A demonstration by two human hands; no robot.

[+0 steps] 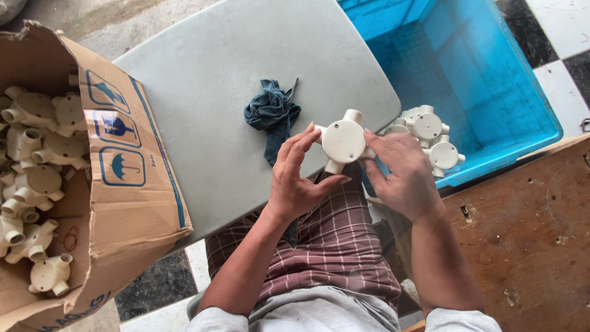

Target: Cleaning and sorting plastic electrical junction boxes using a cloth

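While seated at grey table (209, 74) over checkered floor (553, 37): left hand (295, 178), right hand (402, 172), fingers clamped on cream four-way junction box (343, 141).

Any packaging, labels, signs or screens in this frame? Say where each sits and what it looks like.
Cardboard box: left of the grey table, brown, open, full of cream plastic fittings.
Handling symbols: on the box flap, a column of blue outlined squares with pictograms.
Blue crate: upper right, plain plastic, no label visible.
No screens or signs.
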